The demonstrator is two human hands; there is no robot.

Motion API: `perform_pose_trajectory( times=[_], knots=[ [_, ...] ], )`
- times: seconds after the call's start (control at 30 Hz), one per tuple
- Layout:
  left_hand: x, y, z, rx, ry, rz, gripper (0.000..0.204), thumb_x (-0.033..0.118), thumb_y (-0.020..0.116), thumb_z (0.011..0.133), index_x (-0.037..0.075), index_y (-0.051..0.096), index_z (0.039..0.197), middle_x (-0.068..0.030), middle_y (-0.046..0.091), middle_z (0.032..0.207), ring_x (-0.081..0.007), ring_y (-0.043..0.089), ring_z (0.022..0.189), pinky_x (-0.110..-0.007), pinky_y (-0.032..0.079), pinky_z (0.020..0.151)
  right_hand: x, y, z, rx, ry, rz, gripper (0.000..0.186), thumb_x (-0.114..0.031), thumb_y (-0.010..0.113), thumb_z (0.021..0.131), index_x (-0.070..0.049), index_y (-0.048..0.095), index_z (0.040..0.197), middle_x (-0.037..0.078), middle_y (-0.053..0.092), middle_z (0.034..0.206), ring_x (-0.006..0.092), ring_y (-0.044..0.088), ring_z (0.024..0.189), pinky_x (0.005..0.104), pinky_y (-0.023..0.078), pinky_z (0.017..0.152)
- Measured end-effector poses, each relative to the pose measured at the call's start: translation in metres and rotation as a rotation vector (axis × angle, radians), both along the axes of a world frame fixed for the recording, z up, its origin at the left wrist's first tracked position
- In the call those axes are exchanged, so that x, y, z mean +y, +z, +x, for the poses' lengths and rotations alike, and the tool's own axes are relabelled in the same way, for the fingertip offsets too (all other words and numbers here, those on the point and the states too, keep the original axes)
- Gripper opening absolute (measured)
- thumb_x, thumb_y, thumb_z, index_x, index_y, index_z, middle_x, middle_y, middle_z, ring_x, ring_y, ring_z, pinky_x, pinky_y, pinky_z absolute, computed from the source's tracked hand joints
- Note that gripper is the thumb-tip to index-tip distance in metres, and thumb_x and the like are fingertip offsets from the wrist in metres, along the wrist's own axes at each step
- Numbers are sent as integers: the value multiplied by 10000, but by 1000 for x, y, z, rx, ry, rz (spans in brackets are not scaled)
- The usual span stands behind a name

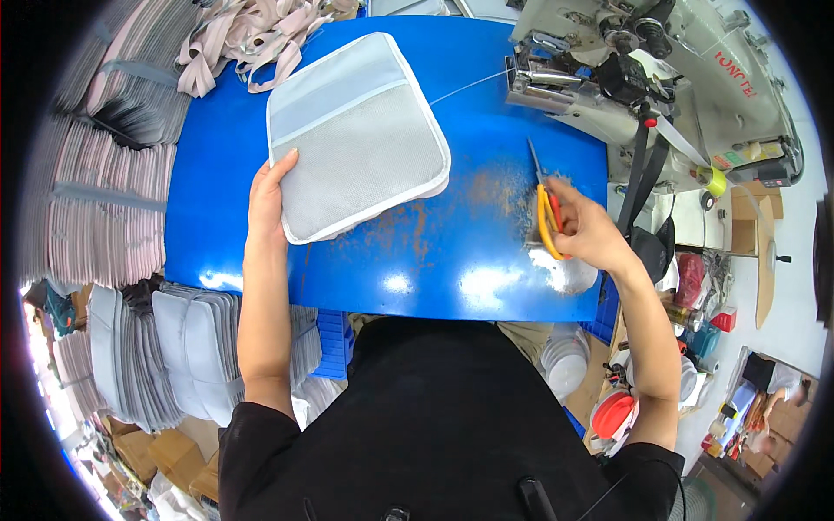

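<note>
My left hand [268, 198] grips the left edge of a flat, light grey fabric panel [365, 156], thumb on top and the other fingers hidden beneath. The panel has rounded corners, a pale bound border and a mesh pocket across its lower part. A thin thread runs from its right edge to the sewing machine [565, 82] at the far right. Near the table's right side, my right hand [586, 227] is closed around a pair of scissors [546, 217] with orange-yellow and red handles. Their blades point away from me, apart from the panel and the thread.
The blue table [347, 278] has worn, rusty patches on its surface. Pale pink fabric strips [252, 39] lie heaped at its far left corner. Bundled stacks of panels [104, 204] stand along the left, with more grey bundles [195, 347] below. A black strap [643, 182] hangs beside the machine.
</note>
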State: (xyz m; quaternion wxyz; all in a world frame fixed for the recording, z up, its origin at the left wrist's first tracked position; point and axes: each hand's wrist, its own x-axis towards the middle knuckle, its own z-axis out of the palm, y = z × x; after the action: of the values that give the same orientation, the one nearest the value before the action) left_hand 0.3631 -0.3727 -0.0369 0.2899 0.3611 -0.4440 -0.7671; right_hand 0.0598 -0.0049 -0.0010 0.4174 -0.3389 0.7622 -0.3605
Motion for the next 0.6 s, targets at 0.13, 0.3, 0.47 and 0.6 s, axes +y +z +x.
perform_pose_trajectory(
  times=[0.13, 0.3, 0.47, 0.6],
  knots=[
    [6, 0, 3, 5, 27, 21, 429, 213, 720, 982, -53, 630, 1306, -179, 723, 1184, -232, 734, 1023, -332, 593, 872, -32, 2, 38, 168, -2, -154, 735, -256, 874, 846, -80, 540, 1476, 59, 664, 855, 98, 589, 696, 273, 488, 673],
    [2, 14, 1, -32, 16, -30, 402, 201, 723, 980, -48, 644, 1286, -167, 732, 1158, -224, 736, 993, -316, 580, 857, -86, -5, 46, 307, -80, -252, 686, -441, 898, 825, -94, 630, 1353, 42, 635, 773, 133, 568, 661, 314, 485, 659],
    [31, 97, 3, -204, -27, -576, 346, 165, 729, 967, -31, 675, 1247, -125, 750, 1045, -210, 731, 914, -318, 572, 782, -68, -11, 40, 476, -76, -124, 607, -382, 879, 843, -79, 640, 1311, 126, 736, 876, 324, 719, 737, 417, 568, 713],
    [92, 139, 15, -518, -435, -1591, 397, 30, 695, 829, 52, 710, 1225, -114, 711, 1011, -247, 724, 875, -361, 576, 713, -22, -13, 36, 701, -154, 78, 533, -190, 777, 892, -74, 577, 1372, 212, 732, 1137, 420, 735, 997, 480, 586, 851]
  ],
)
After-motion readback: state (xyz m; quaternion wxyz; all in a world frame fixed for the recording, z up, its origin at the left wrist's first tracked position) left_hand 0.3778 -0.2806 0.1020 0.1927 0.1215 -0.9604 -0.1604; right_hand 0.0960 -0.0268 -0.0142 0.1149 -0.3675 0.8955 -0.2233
